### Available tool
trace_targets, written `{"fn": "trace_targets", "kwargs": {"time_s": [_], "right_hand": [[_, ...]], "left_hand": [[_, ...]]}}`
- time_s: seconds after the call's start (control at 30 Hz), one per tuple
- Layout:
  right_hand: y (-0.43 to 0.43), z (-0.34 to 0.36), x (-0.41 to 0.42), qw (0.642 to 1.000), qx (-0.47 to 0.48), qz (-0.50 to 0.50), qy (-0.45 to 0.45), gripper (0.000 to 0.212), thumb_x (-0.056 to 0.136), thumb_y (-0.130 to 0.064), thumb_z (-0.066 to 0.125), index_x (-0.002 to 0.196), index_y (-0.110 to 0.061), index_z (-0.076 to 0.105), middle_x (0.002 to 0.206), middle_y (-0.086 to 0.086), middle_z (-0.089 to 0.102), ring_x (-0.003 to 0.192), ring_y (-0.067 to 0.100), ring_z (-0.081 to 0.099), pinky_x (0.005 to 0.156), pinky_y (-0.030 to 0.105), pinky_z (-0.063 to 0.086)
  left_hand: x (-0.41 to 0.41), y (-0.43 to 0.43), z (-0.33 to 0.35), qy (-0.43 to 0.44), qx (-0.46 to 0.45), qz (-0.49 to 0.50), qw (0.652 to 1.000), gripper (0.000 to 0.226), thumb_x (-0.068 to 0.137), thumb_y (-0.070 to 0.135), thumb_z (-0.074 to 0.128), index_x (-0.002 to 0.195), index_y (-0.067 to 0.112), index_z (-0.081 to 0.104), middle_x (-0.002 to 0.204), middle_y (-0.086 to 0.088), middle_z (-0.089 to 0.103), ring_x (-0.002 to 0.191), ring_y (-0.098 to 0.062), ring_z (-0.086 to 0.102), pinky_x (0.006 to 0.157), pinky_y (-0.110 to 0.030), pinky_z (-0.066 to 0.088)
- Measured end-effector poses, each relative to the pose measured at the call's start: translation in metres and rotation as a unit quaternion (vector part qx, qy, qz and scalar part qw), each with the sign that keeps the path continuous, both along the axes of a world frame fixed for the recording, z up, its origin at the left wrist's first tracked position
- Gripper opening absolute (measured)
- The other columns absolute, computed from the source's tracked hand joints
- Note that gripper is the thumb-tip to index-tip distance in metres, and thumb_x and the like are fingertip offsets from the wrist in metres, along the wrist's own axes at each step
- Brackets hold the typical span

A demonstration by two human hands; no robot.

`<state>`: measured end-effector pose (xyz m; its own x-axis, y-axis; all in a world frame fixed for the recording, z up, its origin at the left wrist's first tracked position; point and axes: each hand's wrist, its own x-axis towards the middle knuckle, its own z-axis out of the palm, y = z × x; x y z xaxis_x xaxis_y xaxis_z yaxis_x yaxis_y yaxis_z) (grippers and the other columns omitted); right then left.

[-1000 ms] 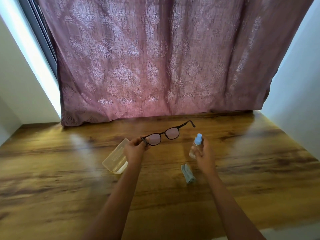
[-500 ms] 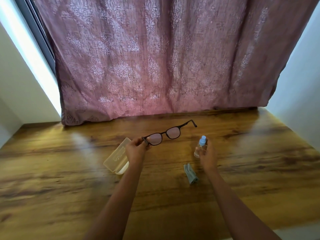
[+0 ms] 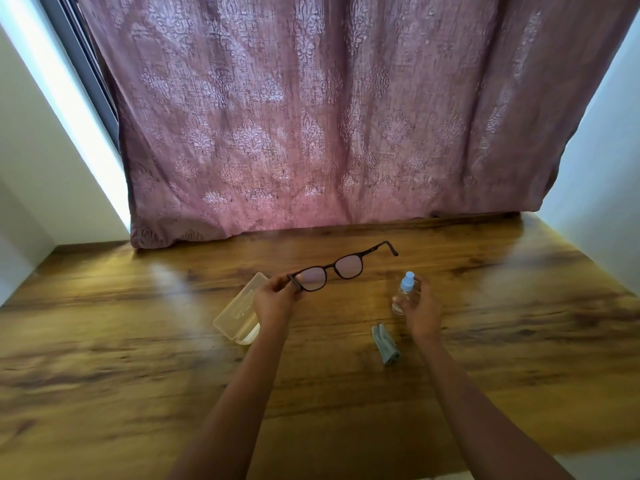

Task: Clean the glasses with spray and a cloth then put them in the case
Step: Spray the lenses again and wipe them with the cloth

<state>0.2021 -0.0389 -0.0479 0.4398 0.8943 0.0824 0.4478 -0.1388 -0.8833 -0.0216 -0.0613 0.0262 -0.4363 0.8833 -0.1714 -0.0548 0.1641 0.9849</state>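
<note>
Dark-framed glasses (image 3: 331, 267) pinched by left hand (image 3: 275, 301); right hand (image 3: 422, 313) curls around spray bottle (image 3: 403, 292): point nozzle (image 3: 409, 276) at lenses (image 3: 349, 268) first.

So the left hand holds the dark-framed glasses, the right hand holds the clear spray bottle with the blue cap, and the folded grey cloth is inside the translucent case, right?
No: the head view shows the folded grey cloth lying on the wooden table, apart from the translucent case. The left hand holds the dark-framed glasses, the right hand the blue-capped clear spray bottle.
</note>
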Motion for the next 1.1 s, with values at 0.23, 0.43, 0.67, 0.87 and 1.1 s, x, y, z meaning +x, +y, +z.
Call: {"fn": "trace_targets", "kwargs": {"time_s": [0.23, 0.43, 0.67, 0.87, 1.1], "right_hand": [[-0.023, -0.007, -0.002, 0.995, -0.006, -0.102, -0.019, 0.030, 0.078, -0.011, 0.070, 0.099, -0.005, 0.051, 0.098, 0.014, 0.059, 0.086, 0.026, 0.058, 0.064, 0.028, 0.038], [-0.047, -0.016, -0.015, 0.994, -0.019, -0.070, -0.081, 0.015, 0.078, -0.016, 0.070, 0.079, -0.013, 0.056, 0.085, 0.007, 0.062, 0.074, 0.018, 0.054, 0.062, 0.027, 0.038], [-0.057, -0.013, -0.030, 0.994, -0.020, -0.024, -0.101, 0.011, 0.077, -0.016, 0.071, 0.080, -0.014, 0.060, 0.087, 0.000, 0.057, 0.079, 0.016, 0.054, 0.066, 0.025, 0.039], [-0.064, -0.016, -0.038, 0.988, -0.036, 0.006, -0.151, 0.015, 0.080, -0.018, 0.068, 0.093, -0.013, 0.065, 0.099, 0.002, 0.062, 0.085, 0.015, 0.058, 0.069, 0.025, 0.047], [-0.070, -0.024, -0.044, 0.963, -0.088, 0.045, -0.251, 0.036, 0.082, -0.026, 0.067, 0.115, -0.019, 0.059, 0.117, 0.000, 0.058, 0.102, 0.019, 0.055, 0.080, 0.029, 0.048]], "left_hand": [[-0.004, -0.003, -0.002, -0.001, 0.009, 0.000, 1.000, 0.033, 0.079, 0.012, 0.071, 0.090, -0.017, 0.058, 0.045, 0.012, 0.055, 0.049, -0.001, 0.052, 0.045, -0.009, 0.041], [-0.003, -0.008, -0.009, -0.018, 0.003, 0.002, 1.000, 0.028, 0.080, 0.010, 0.070, 0.093, -0.014, 0.063, 0.059, 0.001, 0.056, 0.039, 0.009, 0.051, 0.040, -0.004, 0.038], [-0.005, -0.014, -0.011, -0.029, -0.005, 0.001, 1.000, 0.033, 0.080, 0.010, 0.071, 0.095, -0.017, 0.061, 0.063, 0.001, 0.058, 0.056, -0.006, 0.053, 0.041, -0.004, 0.040], [-0.006, -0.020, -0.015, -0.019, -0.001, -0.012, 1.000, 0.025, 0.081, 0.004, 0.068, 0.093, -0.018, 0.061, 0.061, 0.001, 0.058, 0.043, 0.004, 0.055, 0.042, -0.005, 0.041], [-0.008, -0.023, -0.017, -0.038, -0.003, -0.016, 0.999, 0.024, 0.082, 0.007, 0.068, 0.097, -0.011, 0.064, 0.066, 0.000, 0.059, 0.042, 0.009, 0.055, 0.042, -0.004, 0.041]]}}
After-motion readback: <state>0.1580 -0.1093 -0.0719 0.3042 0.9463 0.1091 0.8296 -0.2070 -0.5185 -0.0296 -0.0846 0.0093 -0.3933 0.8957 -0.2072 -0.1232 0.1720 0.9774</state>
